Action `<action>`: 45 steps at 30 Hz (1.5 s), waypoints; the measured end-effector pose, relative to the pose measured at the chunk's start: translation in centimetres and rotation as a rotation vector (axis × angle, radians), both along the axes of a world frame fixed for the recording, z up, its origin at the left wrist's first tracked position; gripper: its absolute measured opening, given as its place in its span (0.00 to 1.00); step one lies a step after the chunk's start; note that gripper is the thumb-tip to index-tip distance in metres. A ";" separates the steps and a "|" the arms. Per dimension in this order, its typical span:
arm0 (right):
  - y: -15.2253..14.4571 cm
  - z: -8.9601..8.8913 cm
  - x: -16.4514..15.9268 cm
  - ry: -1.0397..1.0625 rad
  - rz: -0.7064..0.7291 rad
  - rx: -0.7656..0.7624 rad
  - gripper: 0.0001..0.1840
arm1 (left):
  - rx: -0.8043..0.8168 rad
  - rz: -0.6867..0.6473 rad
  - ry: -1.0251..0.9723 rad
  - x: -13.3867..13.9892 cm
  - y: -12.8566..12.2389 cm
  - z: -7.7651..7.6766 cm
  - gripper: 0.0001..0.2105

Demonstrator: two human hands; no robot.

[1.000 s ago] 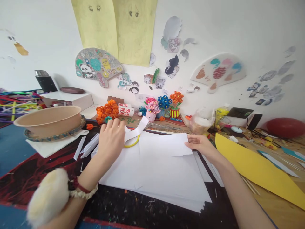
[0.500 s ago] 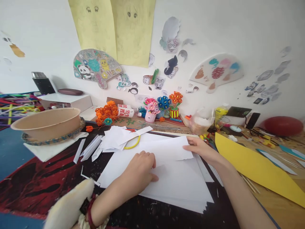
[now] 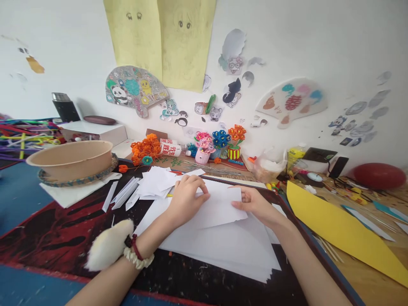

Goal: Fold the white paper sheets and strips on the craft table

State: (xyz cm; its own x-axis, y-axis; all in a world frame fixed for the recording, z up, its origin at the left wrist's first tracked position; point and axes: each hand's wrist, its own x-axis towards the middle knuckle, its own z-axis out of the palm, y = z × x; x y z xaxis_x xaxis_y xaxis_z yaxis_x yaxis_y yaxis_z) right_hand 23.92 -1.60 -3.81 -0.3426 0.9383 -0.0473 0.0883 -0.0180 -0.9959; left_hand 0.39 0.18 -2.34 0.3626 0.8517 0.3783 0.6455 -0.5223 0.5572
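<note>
A piece of white paper (image 3: 221, 208) with a slightly ragged lower edge is between my hands, over a pile of larger white sheets (image 3: 229, 248). My right hand (image 3: 256, 205) grips its right end, thumb on top and fingers behind. At the upper left of the piece, my left hand (image 3: 188, 199) is closed in a pinch, thumb against fingertip, seemingly on its edge. Smaller cut papers (image 3: 154, 182) lie beyond my left hand, with folded white strips (image 3: 126, 193) beside them. A furry white and cream ornament (image 3: 110, 246) hangs at my left wrist.
A beige basin (image 3: 70, 159) stands on the left. Behind the sheets are orange flowers (image 3: 145, 148), a paper cup (image 3: 170, 147) and small flower pots (image 3: 234, 152). Yellow card (image 3: 338, 229) lies on the right, near thin sticks (image 3: 328, 248). The wall rises close behind.
My left hand has moved up from the large sheets to the upper left of the paper piece. My right hand keeps its hold, and the piece has shifted slightly left.
</note>
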 end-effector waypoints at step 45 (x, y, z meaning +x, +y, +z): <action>-2.7 0.7 -6.3 0.295 -0.469 0.074 0.16 | -0.298 -0.015 -0.612 1.1 -2.6 1.2 0.07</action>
